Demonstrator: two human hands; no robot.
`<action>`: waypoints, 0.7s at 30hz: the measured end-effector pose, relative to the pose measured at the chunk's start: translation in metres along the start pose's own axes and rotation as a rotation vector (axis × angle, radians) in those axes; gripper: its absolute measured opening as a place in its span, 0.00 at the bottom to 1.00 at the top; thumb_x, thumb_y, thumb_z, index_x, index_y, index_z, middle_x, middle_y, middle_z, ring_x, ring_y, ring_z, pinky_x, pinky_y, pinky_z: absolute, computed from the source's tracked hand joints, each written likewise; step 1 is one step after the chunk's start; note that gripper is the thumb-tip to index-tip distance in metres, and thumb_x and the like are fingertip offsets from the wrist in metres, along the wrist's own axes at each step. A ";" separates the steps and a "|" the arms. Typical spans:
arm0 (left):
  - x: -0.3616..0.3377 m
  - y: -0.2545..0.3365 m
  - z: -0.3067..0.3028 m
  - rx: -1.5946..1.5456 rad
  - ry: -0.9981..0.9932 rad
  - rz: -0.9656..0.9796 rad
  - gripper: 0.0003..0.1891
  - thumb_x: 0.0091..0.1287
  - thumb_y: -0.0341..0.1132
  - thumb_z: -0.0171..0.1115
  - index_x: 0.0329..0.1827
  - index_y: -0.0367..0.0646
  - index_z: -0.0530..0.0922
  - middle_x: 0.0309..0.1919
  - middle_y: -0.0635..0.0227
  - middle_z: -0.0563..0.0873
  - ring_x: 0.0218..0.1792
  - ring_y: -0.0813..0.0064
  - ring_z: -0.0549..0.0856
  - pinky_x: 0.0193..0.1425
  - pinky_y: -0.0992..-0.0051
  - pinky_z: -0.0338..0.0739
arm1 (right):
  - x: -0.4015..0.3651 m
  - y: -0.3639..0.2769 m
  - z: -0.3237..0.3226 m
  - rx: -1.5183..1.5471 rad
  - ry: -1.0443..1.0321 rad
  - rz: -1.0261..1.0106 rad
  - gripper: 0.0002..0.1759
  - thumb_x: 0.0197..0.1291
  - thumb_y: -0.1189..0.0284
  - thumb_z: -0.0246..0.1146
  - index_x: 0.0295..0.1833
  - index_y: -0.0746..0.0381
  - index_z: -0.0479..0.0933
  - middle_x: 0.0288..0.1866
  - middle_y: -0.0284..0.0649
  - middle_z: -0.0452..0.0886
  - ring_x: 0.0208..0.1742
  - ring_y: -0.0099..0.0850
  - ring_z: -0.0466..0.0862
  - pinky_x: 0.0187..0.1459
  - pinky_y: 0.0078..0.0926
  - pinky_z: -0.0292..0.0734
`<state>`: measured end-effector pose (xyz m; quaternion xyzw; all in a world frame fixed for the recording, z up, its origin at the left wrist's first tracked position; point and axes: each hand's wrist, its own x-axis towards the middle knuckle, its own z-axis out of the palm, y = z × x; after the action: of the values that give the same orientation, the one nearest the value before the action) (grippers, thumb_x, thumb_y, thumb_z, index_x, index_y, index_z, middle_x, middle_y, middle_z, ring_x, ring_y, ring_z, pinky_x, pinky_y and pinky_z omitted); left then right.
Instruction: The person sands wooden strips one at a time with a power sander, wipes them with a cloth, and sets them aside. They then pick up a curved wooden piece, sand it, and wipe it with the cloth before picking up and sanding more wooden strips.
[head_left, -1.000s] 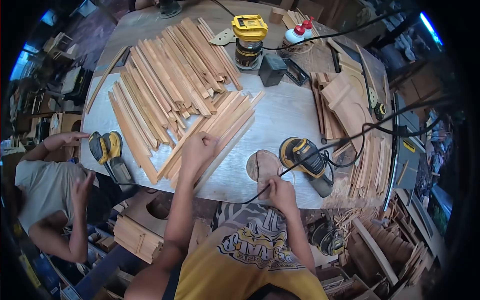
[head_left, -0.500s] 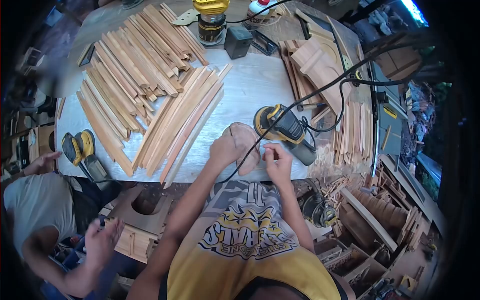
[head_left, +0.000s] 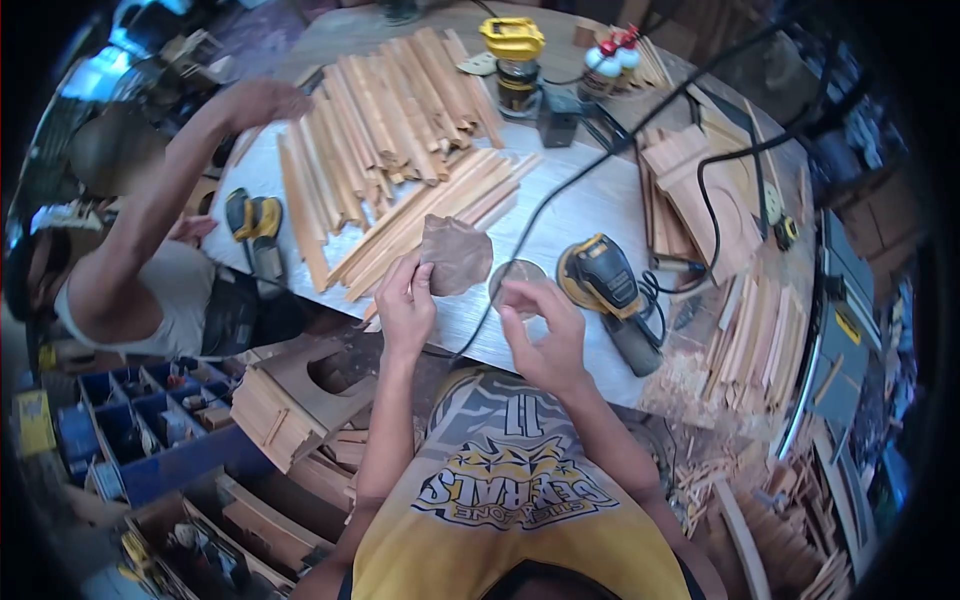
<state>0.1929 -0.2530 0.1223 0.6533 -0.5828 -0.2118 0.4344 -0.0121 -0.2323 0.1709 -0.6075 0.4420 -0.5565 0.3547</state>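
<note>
My left hand pinches the lower left edge of a brown, creased sanding sheet, held up over the table. To its right, my right hand hovers with fingers apart, over the near side of a round disc lying on the table. A yellow and black sander rests just right of that disc. Light wood strips lie behind and left of the sheet.
A co-worker sits at the left with an arm raised near a second sander. A black cable crosses over the table. Bottles and a yellow-topped tool stand at the back; more strips lie right.
My left hand has lifted the brown sheet off the table, and the round disc shows beside it. My right hand has opened. The co-worker's arm has risen, and the view has shifted.
</note>
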 end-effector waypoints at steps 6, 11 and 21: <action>-0.020 0.032 -0.040 -0.236 0.290 0.004 0.19 0.73 0.30 0.67 0.65 0.31 0.82 0.50 0.53 0.89 0.53 0.60 0.89 0.61 0.66 0.80 | 0.047 -0.009 0.041 0.054 -0.256 -0.013 0.14 0.59 0.72 0.75 0.46 0.68 0.84 0.31 0.45 0.83 0.30 0.33 0.85 0.35 0.30 0.80; -0.029 0.047 -0.034 -0.082 0.443 0.111 0.42 0.71 0.36 0.74 0.82 0.31 0.61 0.72 0.50 0.76 0.69 0.62 0.79 0.73 0.65 0.73 | 0.051 0.026 0.062 0.226 -0.382 0.060 0.10 0.64 0.73 0.72 0.40 0.69 0.82 0.25 0.46 0.81 0.28 0.25 0.82 0.32 0.29 0.77; -0.039 0.024 -0.008 -1.209 -0.134 -0.177 0.48 0.70 0.38 0.76 0.85 0.31 0.54 0.74 0.53 0.76 0.70 0.65 0.81 0.73 0.68 0.76 | 0.043 -0.017 0.022 0.079 -0.577 -0.064 0.05 0.67 0.77 0.62 0.44 0.68 0.77 0.35 0.57 0.85 0.35 0.51 0.88 0.39 0.43 0.80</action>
<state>0.1766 -0.2122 0.1369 0.3226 -0.3291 -0.5808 0.6710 0.0118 -0.2681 0.1993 -0.7399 0.2815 -0.3885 0.4715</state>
